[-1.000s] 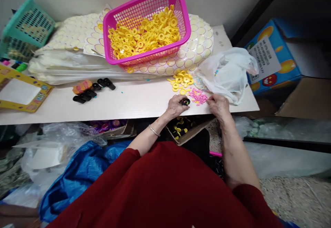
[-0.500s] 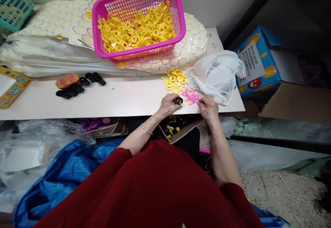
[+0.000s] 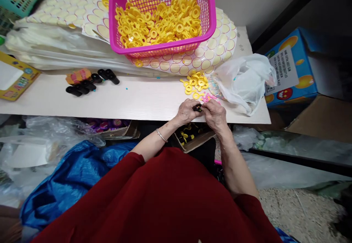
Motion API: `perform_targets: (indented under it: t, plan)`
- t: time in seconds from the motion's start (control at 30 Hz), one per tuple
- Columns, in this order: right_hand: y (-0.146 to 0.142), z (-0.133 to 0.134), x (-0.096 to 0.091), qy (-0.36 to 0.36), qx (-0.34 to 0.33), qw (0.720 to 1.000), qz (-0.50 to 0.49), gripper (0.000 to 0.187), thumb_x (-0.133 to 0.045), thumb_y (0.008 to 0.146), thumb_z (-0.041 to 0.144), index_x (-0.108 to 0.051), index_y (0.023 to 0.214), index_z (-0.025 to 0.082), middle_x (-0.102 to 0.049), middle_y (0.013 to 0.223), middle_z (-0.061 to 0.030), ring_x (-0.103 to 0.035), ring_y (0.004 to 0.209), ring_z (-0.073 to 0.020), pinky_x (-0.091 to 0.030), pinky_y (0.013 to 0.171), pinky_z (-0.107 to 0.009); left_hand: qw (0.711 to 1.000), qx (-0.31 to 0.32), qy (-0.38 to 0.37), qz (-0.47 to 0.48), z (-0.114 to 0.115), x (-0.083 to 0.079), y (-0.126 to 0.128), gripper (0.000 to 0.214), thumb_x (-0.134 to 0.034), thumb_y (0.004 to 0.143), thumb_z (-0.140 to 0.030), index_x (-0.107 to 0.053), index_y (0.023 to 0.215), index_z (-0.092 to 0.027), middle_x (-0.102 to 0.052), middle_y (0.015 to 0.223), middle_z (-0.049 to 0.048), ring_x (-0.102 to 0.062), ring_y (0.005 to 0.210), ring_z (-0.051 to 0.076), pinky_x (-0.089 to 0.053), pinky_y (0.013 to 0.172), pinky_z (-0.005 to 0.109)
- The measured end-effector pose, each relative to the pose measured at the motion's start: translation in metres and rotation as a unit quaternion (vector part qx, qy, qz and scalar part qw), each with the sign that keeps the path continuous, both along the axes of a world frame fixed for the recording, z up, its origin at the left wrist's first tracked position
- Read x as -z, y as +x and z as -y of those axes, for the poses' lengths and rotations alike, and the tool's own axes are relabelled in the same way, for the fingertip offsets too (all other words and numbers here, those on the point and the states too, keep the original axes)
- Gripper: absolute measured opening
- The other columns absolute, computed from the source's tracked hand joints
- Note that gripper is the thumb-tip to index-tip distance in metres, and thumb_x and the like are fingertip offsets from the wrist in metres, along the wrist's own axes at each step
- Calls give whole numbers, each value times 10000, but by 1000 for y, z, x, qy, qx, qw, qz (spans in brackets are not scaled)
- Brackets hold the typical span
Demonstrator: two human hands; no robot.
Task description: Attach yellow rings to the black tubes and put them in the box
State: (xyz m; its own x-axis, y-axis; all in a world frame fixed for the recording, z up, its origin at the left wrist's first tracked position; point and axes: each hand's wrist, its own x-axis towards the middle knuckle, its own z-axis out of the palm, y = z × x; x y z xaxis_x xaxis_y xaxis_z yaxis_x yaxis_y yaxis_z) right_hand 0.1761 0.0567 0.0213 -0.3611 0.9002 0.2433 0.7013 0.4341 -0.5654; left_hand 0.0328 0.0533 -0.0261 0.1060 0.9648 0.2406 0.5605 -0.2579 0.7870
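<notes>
Near the front edge of the white table, my left hand [image 3: 188,111] is closed around a small black plastic container [image 3: 197,107], whose round opening faces up with coloured bits inside. My right hand [image 3: 215,113] is right beside it, fingertips pinched together at the container's opening. Whatever those fingers hold is too small or hidden to make out. Behind my right hand lies a pile of tiny pink pieces [image 3: 208,97], partly covered by the hand. Just beyond are several loose yellow ring-shaped pieces with tabs [image 3: 195,82].
A pink basket [image 3: 162,46] of yellow pieces stands at the back. At the right are a white plastic bag [image 3: 243,85] and a blue carton [image 3: 299,70]. Several black containers [image 3: 81,87] lie left, near a yellow box [image 3: 20,81]. Under the table is an open cardboard box [image 3: 192,144].
My right hand has moved left from the pink pile to the black container's opening. My left hand still holds the container. The view has shifted slightly.
</notes>
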Motion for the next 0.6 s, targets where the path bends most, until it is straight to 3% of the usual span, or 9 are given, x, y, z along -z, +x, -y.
perform_targets:
  t: [0.3, 0.43, 0.5, 0.6]
  plan:
    - [-4, -5, -12, 56, -60, 985, 151, 243, -432, 844, 185, -656, 751, 172, -573, 737, -70, -485, 732, -190, -344, 653, -296, 1000, 11, 16, 19, 0, 1, -1, 154, -709, 634, -194, -681, 786, -192, -639, 727, -7, -525, 735, 149, -423, 732, 292]
    - [-10, -4, -20, 48, -77, 974, 210, 246, -420, 798, 111, -658, 759, 158, -573, 730, -83, -468, 701, -188, -308, 623, -301, 1000, 14, 5, 26, 1, -5, -2, 125, -702, 620, -165, -676, 740, -194, -634, 704, -13, -524, 724, 147, -427, 731, 286]
    - [-9, -6, -20, 26, -83, 977, 196, 235, -434, 796, 118, -660, 744, 159, -574, 727, -80, -476, 692, -183, -313, 614, -297, 1000, 8, -6, 23, 2, -7, -2, 116, -702, 619, -167, -674, 727, -198, -633, 702, -14, -523, 723, 148, -425, 727, 283]
    - [0, -17, -16, -32, -99, 990, 99, 197, -486, 800, 173, -669, 727, 176, -585, 709, -49, -502, 674, -164, -360, 617, -280, 1000, 4, -14, 24, 1, -8, -2, 163, -717, 620, -189, -684, 779, -206, -648, 745, -13, -524, 739, 145, -422, 737, 279]
